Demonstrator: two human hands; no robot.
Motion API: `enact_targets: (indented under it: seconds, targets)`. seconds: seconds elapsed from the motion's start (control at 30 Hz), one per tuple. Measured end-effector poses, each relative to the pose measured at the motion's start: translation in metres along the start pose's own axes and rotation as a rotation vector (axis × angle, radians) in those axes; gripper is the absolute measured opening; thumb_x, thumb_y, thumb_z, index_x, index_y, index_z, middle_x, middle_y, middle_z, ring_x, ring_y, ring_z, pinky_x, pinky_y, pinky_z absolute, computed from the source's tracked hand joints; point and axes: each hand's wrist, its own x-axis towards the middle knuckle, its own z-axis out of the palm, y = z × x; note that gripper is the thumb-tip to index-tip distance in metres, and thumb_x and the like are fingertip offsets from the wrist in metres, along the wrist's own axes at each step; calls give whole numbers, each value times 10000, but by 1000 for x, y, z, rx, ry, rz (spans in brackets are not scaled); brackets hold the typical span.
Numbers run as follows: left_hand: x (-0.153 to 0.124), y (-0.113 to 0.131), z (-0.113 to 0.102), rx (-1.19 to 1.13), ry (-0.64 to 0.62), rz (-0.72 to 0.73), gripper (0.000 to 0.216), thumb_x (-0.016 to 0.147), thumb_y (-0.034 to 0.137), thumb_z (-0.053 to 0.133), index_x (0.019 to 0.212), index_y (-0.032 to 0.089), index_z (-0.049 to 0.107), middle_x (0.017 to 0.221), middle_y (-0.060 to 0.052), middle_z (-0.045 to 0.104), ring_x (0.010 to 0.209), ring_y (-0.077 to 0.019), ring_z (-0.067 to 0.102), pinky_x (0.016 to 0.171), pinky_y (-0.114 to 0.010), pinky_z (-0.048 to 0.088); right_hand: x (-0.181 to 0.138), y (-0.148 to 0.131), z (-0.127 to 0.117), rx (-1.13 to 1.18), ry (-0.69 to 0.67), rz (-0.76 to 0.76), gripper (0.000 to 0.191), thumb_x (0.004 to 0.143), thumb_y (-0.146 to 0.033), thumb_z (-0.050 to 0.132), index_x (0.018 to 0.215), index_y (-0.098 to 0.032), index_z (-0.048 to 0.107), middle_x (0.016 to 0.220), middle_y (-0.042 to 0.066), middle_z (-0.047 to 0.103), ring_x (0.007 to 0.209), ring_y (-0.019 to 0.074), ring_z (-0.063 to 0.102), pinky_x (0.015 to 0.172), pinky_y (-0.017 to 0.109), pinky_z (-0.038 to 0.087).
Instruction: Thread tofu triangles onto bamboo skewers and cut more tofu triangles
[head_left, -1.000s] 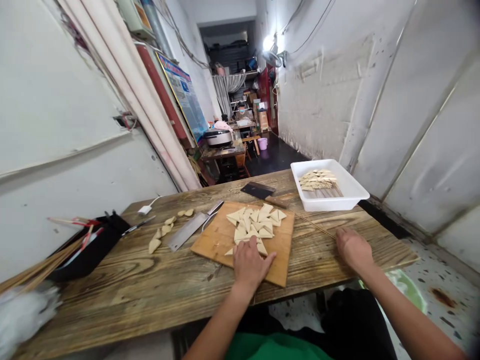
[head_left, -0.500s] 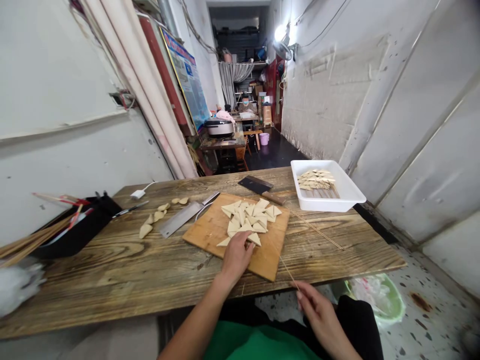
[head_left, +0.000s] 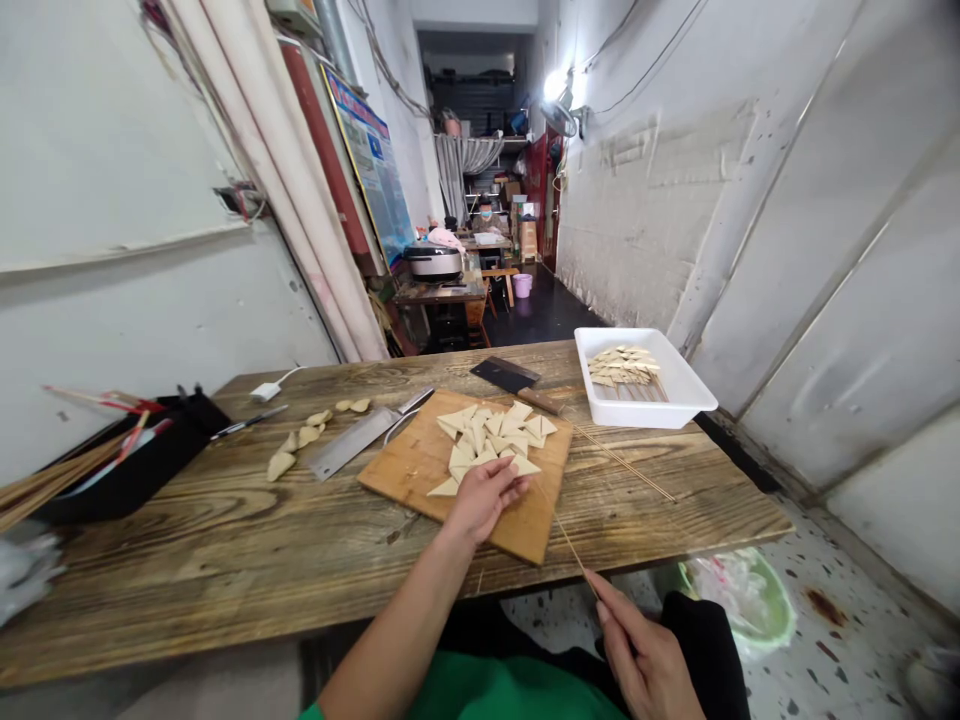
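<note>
My left hand (head_left: 489,497) is closed on a pale triangular piece (head_left: 525,465), which looks like tofu, over the cutting board's right part. Beneath and beyond it, several more pale triangles (head_left: 480,432) lie heaped on the wooden cutting board (head_left: 409,470). My right hand (head_left: 634,640), at the table's front edge, pinches the lower end of a thin wooden skewer (head_left: 571,548). The skewer slants up and left, its far tip close to the triangle in my left hand; whether they touch I cannot tell.
Two cleavers, one bright (head_left: 352,443) and one dark (head_left: 504,374), lie beside the board. Loose skewers (head_left: 626,462) rest to its right. A white tub (head_left: 641,412) holds skewered pieces. Curved pale pieces (head_left: 282,466) and a black box (head_left: 150,470) are left. A green bin (head_left: 780,610) stands below right.
My left hand has lifted a triangle from the heap and moved slightly right. My right hand has shifted a little with the skewer, whose tip is now near that triangle.
</note>
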Motion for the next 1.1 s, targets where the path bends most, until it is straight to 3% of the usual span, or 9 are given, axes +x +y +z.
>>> enact_targets:
  seconds: [0.13, 0.3, 0.67, 0.9, 1.1]
  targets:
    - [-8, 9, 1, -325, -53, -236, 73, 764, 71, 574, 791, 107, 517, 838, -124, 667, 859, -214, 652, 800, -352, 521, -1, -3, -5, -32, -60, -47, 401, 905, -322, 384, 1264, -205, 516, 854, 55, 705, 707, 137, 679, 710, 196, 524]
    - [-11, 11, 2, -383, 4, -244, 62, 789, 84, 559, 824, 106, 514, 907, -139, 659, 915, -259, 636, 814, -430, 516, 0, -7, -8, -76, -65, -63, 390, 907, -293, 374, 1255, -201, 523, 1072, 75, 669, 911, 153, 659, 783, 196, 505]
    - [-18, 8, 10, -404, 38, -221, 59, 782, 54, 560, 783, 102, 526, 886, -118, 656, 922, -256, 634, 838, -430, 512, 3, -10, -8, -75, -82, -15, 405, 912, -315, 352, 1259, -184, 516, 1011, 75, 690, 882, 153, 666, 751, 199, 519]
    - [-19, 6, 10, -406, 27, -213, 62, 779, 55, 568, 769, 104, 530, 897, -114, 650, 935, -253, 629, 856, -436, 502, 3, -10, -5, -41, -82, 10, 423, 915, -346, 348, 1248, -158, 528, 788, 54, 703, 588, 113, 650, 604, 166, 519]
    - [-20, 5, 10, -394, 23, -208, 80, 770, 51, 576, 765, 109, 521, 856, -99, 653, 924, -247, 634, 853, -426, 505, 2, -10, -4, -22, -80, 17, 431, 911, -355, 359, 1240, -143, 539, 768, 59, 689, 571, 111, 637, 589, 164, 509]
